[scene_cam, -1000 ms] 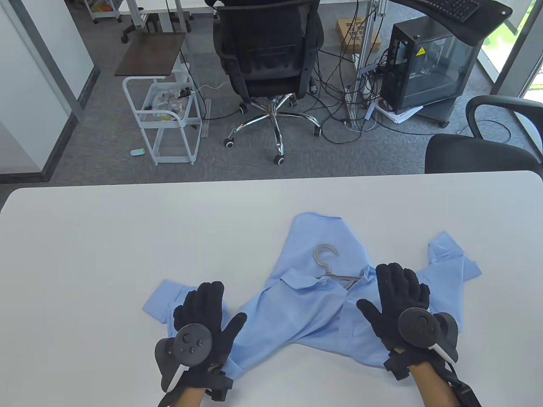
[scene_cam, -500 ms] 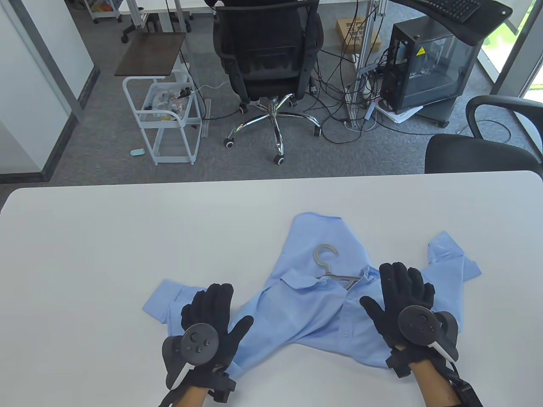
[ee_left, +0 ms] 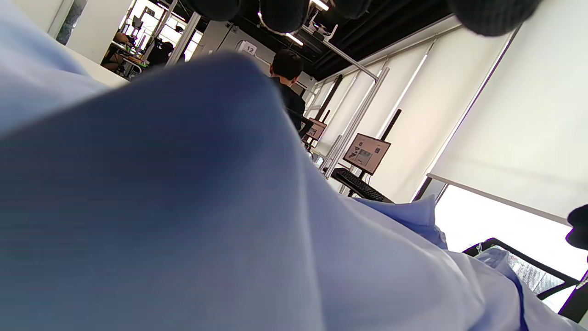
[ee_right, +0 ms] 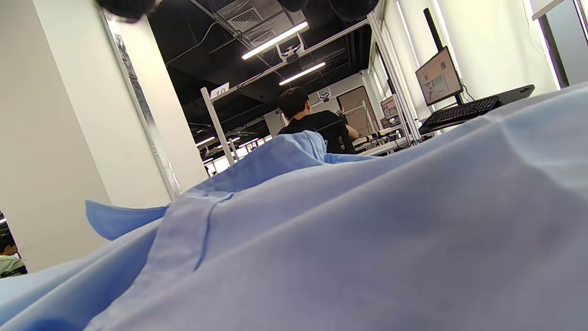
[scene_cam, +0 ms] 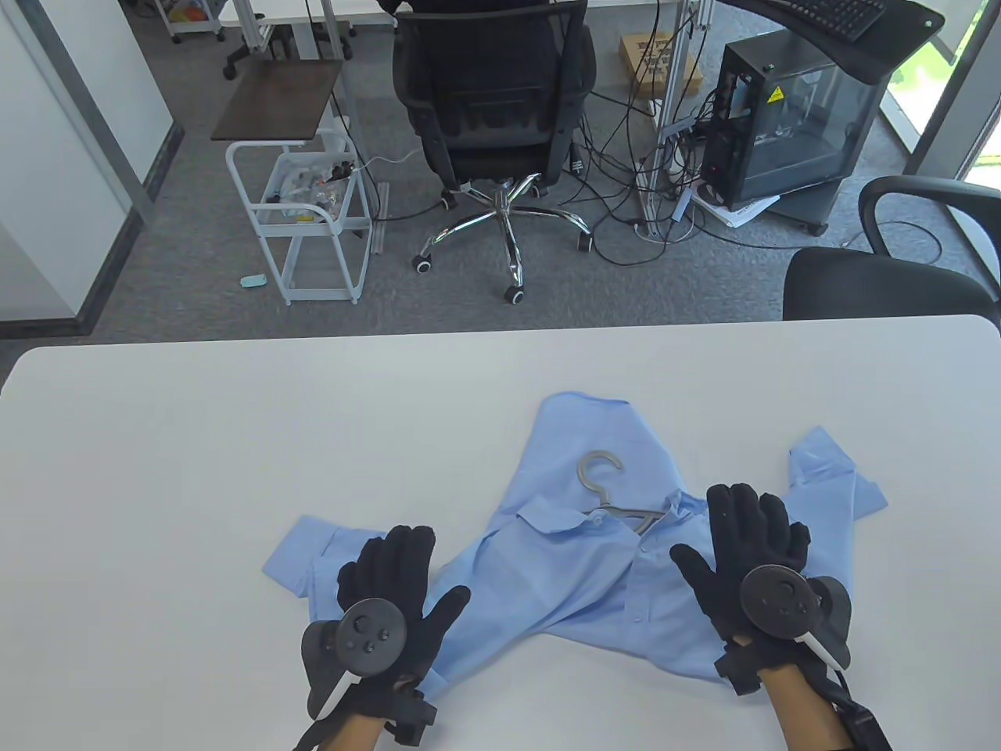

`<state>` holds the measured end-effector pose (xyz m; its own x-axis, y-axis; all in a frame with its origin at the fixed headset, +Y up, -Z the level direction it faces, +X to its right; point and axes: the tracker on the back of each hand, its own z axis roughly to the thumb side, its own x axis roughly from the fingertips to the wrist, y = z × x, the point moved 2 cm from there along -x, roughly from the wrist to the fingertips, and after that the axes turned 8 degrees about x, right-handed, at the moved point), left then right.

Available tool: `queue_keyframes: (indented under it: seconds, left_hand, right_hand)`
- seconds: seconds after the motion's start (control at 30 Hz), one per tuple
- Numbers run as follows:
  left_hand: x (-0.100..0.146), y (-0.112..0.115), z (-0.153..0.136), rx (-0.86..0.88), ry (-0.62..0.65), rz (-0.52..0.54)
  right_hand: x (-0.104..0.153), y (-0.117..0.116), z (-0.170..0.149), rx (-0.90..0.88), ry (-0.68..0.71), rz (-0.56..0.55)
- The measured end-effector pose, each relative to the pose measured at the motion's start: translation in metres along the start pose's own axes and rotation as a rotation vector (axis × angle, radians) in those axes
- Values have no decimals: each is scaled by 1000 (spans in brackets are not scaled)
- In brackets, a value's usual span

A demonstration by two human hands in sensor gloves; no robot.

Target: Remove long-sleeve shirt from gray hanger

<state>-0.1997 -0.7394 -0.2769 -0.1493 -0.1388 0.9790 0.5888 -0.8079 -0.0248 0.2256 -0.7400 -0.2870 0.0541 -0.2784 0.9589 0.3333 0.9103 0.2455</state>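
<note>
A light blue long-sleeve shirt lies crumpled on the white table. The gray hanger is inside it, its hook showing above the collar. My left hand lies flat and open over the shirt's left sleeve. My right hand lies flat and open over the shirt's right shoulder, just right of the hanger. Both wrist views are filled with blue shirt fabric, with only gloved fingertips at the top edge.
Beyond the table's far edge stand a black office chair, a white cart, a computer tower and a second black chair at the right. Bare tabletop lies left of and behind the shirt.
Both hands have slid a little to the right over the shirt and stay spread open. The shirt and hanger have not moved.
</note>
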Motion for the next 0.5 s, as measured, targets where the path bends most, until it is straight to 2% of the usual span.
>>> queue_keyframes:
  seconds: [0.27, 0.5]
  left_hand:
    - [1, -1, -1, -1, -11, 4]
    - [1, 0, -1, -1, -7, -1]
  right_hand:
    - [0, -2, 3, 27, 5, 15]
    - [2, 9, -7, -5, -32, -35]
